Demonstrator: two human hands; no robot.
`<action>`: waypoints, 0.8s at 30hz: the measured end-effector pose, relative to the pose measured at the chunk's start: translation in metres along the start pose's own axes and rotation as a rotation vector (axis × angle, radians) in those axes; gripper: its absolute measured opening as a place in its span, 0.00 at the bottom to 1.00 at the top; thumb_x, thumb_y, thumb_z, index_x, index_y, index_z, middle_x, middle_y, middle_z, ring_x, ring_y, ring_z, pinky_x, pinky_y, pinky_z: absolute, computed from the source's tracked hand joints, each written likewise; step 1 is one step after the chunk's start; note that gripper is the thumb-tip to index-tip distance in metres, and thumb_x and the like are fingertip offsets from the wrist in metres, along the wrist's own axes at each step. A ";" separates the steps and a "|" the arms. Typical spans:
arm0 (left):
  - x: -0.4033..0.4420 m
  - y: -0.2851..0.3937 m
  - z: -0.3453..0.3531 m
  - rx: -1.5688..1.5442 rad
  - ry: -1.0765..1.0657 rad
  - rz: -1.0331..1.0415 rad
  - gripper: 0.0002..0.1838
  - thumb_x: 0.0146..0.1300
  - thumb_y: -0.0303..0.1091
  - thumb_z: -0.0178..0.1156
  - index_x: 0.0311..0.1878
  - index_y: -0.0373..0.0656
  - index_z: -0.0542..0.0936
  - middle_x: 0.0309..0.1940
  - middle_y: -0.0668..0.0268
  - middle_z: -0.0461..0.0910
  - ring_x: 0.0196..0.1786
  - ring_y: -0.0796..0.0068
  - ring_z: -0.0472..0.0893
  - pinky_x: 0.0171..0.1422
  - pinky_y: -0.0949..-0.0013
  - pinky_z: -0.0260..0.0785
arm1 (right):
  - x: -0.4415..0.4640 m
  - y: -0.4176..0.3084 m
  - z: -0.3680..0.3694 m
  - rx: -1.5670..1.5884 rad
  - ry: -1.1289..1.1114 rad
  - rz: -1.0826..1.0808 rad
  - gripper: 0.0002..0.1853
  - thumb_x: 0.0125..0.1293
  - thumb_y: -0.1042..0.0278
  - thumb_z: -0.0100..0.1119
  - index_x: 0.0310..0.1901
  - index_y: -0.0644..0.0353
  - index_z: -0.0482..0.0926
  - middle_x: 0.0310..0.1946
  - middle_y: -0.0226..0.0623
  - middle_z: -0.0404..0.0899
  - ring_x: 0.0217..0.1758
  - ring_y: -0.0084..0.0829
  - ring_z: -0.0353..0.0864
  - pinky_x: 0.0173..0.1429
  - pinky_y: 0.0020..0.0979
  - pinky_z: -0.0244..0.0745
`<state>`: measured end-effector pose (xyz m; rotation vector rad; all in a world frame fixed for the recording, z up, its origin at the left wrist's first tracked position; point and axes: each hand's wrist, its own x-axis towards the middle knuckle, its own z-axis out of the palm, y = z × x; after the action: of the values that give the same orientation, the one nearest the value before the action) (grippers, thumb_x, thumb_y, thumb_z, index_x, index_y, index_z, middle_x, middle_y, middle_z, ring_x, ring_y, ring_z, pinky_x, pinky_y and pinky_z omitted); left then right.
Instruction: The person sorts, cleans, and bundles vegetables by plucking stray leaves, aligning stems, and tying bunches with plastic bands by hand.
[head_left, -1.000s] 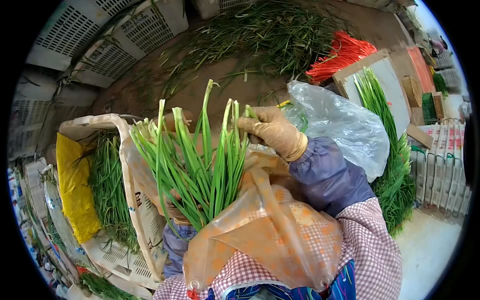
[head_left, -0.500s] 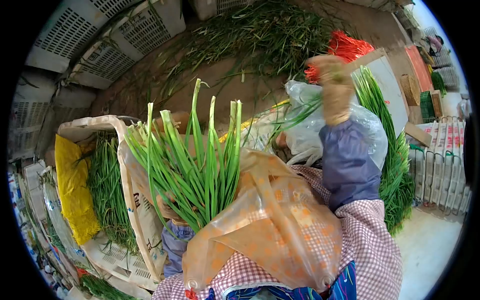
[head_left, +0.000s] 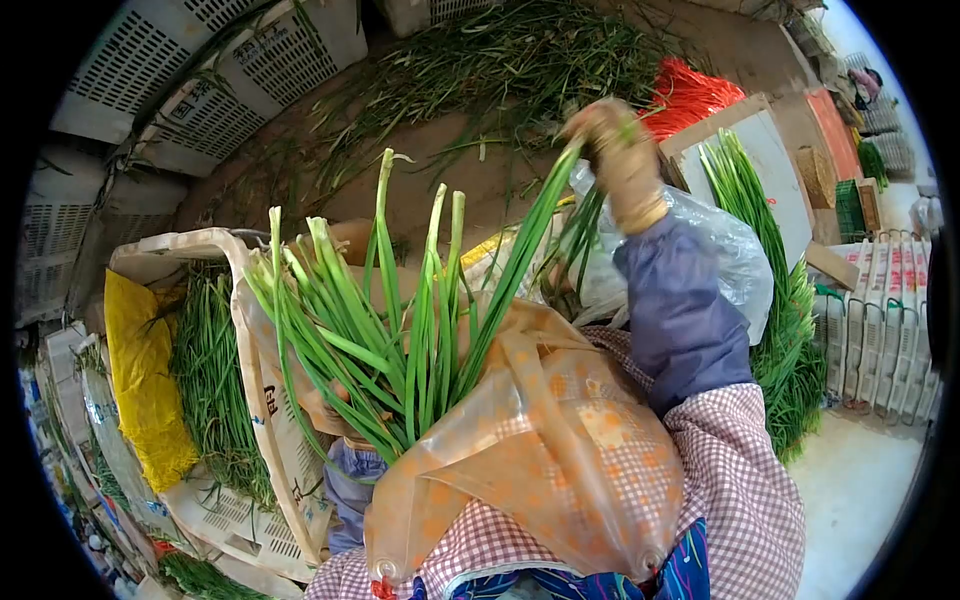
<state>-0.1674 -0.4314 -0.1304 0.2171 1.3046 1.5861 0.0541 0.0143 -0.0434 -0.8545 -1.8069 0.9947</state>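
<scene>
My right hand (head_left: 617,160), gloved and blurred, is out past the upper right of my apron (head_left: 545,430); its fingers look clamped together on the pale ends of a few long stalks (head_left: 522,260), though the blur hides how each finger sits. Darker leaves (head_left: 583,228) hang limp just below it. My left hand (head_left: 335,405) is low at the apron's left edge, closed around the bunch of green stalks (head_left: 390,350); the stalks cover most of those fingers, so I cannot tell how hard they press.

The bunch rises at the apron's upper left. I judge that I grip it low so the pale ends stand free and spread. Its long axis runs away from my body, pale ends outermost, leafy lengths toward me; most stalks fan with a lean to the left, while the few in my right fingers slant off to the right. The apron probably covers me to keep dirt off the checked clothing (head_left: 725,450).

Left of the apron, a white crate (head_left: 262,390) holds more greens (head_left: 215,380), with yellow sacking (head_left: 145,380) over its far side, likely as a lining. Right of the apron sits a clear plastic bag (head_left: 735,255), then a stalk bundle (head_left: 785,340) partly on a pale board (head_left: 785,190). Farthest from the apron lie red strips (head_left: 690,100) and strewn leaves (head_left: 500,80).
</scene>
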 end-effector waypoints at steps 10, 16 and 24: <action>-0.035 0.018 0.010 0.831 0.133 -0.162 0.22 0.67 0.51 0.50 0.41 0.38 0.78 0.32 0.61 0.81 0.33 0.71 0.77 0.39 0.67 0.70 | 0.046 0.005 -0.062 0.324 0.156 0.282 0.10 0.68 0.58 0.53 0.32 0.54 0.75 0.21 0.24 0.77 0.15 0.13 0.70 0.15 0.16 0.63; -0.026 0.019 0.014 0.649 0.138 -0.076 0.19 0.66 0.46 0.51 0.43 0.37 0.77 0.34 0.60 0.81 0.33 0.70 0.78 0.36 0.66 0.72 | 0.012 -0.015 -0.024 0.686 -0.174 0.510 0.14 0.66 0.52 0.54 0.34 0.54 0.76 0.27 0.30 0.80 0.21 0.15 0.75 0.20 0.15 0.67; 0.032 0.005 0.036 -0.233 -0.110 0.204 0.14 0.65 0.37 0.53 0.45 0.35 0.76 0.38 0.57 0.80 0.32 0.69 0.80 0.30 0.66 0.75 | -0.013 -0.067 -0.001 0.742 -0.410 0.590 0.10 0.66 0.60 0.56 0.37 0.59 0.74 0.29 0.33 0.79 0.23 0.21 0.78 0.20 0.17 0.67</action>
<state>-0.1603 -0.3837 -0.1261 0.2953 1.0287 1.8558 0.0498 -0.0259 0.0119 -0.7360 -1.3065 2.1731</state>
